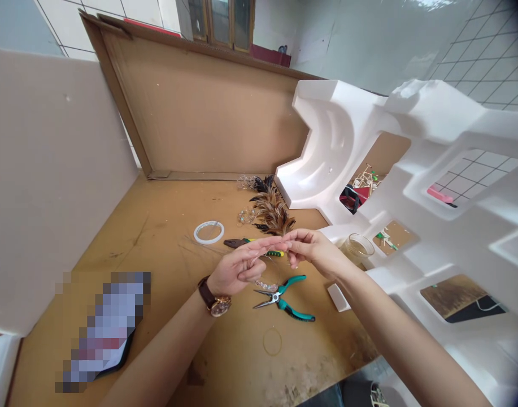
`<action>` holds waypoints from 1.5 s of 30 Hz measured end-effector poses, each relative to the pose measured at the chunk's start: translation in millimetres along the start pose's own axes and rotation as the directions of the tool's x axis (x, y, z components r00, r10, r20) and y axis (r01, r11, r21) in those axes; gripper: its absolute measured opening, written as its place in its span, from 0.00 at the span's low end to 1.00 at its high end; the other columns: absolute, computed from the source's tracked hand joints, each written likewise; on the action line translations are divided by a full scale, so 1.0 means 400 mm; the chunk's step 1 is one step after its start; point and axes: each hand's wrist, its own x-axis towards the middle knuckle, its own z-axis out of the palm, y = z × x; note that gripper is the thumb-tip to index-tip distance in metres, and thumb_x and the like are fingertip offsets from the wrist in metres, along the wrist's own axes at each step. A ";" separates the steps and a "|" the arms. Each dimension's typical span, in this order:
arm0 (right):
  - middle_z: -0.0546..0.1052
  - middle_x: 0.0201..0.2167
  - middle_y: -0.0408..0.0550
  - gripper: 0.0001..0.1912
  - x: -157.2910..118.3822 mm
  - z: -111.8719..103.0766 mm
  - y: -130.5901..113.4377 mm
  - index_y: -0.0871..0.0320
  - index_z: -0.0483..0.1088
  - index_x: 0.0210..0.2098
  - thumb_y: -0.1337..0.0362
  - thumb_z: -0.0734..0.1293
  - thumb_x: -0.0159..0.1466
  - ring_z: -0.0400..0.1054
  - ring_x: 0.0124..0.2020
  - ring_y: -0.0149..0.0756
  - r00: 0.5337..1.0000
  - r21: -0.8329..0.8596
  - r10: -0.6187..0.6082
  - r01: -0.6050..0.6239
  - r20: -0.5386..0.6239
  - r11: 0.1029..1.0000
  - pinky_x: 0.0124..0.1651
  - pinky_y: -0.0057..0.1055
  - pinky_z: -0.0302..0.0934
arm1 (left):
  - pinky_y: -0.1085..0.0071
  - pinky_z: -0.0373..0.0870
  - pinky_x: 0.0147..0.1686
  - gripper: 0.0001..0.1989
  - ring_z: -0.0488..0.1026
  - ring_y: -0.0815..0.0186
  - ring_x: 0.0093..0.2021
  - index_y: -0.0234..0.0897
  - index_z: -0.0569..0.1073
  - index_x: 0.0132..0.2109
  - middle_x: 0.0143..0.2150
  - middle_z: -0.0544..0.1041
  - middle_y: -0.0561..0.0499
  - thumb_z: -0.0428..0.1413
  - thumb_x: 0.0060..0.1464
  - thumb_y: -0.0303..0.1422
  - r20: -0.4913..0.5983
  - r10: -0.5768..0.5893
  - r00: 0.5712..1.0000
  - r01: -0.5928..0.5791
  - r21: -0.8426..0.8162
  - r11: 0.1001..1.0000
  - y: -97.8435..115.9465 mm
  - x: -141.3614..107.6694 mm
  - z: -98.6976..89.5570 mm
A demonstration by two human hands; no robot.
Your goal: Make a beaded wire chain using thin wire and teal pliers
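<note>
Upright cardboard [208,107] and molded white foam [326,147] flank a scuffed brown tabletop [165,220]; a left hand [233,271] extends a finger, others curled, as a right hand [322,254] pinches at its tip; whether anything fine sits between cannot be told, though so slight a hold could slip; a beaded strand [267,286] lies just beside teal-handled pliers [299,314], whose open, tapered jaws could snag it if nudged; a forearm swing could tip the clear round glass [359,249]; glossy brown feathers [273,212] fan out near a smooth white ring [209,242].
</note>
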 end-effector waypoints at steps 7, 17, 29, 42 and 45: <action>0.75 0.31 0.46 0.13 -0.028 0.000 0.034 0.60 0.71 0.38 0.62 0.66 0.54 0.66 0.22 0.25 0.999 0.046 0.008 -0.010 0.039 0.999 0.28 0.27 0.64 | 0.74 0.39 0.14 0.23 0.47 0.83 0.14 0.38 0.66 0.56 0.62 0.58 0.38 0.45 0.52 0.33 0.012 -0.015 1.000 0.016 -0.062 0.998 0.002 -0.005 -0.002; 0.72 0.22 0.41 0.13 -0.067 0.065 0.117 0.60 0.72 0.32 0.59 0.70 0.50 0.62 0.20 0.25 0.995 -0.125 0.056 -0.045 0.087 0.991 0.24 0.24 0.57 | 0.74 0.39 0.14 0.23 0.47 0.82 0.15 0.38 0.66 0.56 0.62 0.57 0.38 0.44 0.54 0.35 0.010 0.036 0.999 -0.035 -0.069 0.997 0.014 -0.007 0.007; 0.66 0.14 0.36 0.15 -0.052 0.067 0.083 0.59 0.69 0.29 0.54 0.70 0.51 0.58 0.14 0.23 0.995 -0.004 0.066 -0.066 -0.074 0.998 0.18 0.22 0.53 | 0.77 0.38 0.12 0.23 0.43 0.85 0.14 0.41 0.67 0.54 0.61 0.60 0.39 0.48 0.50 0.24 -0.033 0.013 0.999 -0.014 -0.031 0.999 -0.007 -0.003 0.010; 0.75 0.27 0.44 0.15 -0.067 0.062 0.054 0.61 0.70 0.34 0.61 0.71 0.49 0.65 0.18 0.23 0.993 0.150 0.106 -0.098 -0.047 0.984 0.20 0.21 0.58 | 0.78 0.41 0.13 0.25 0.44 0.85 0.15 0.44 0.67 0.55 0.64 0.55 0.40 0.50 0.49 0.23 -0.067 0.023 0.997 -0.021 0.024 0.999 -0.016 0.003 0.028; 0.74 0.22 0.40 0.15 -0.060 0.073 0.056 0.59 0.66 0.33 0.59 0.70 0.49 0.63 0.14 0.23 0.991 0.090 0.030 -0.018 -0.133 0.996 0.17 0.21 0.57 | 0.78 0.41 0.12 0.25 0.44 0.85 0.16 0.45 0.66 0.55 0.64 0.54 0.41 0.52 0.49 0.24 -0.076 0.006 0.997 -0.004 0.034 0.999 -0.019 0.001 0.034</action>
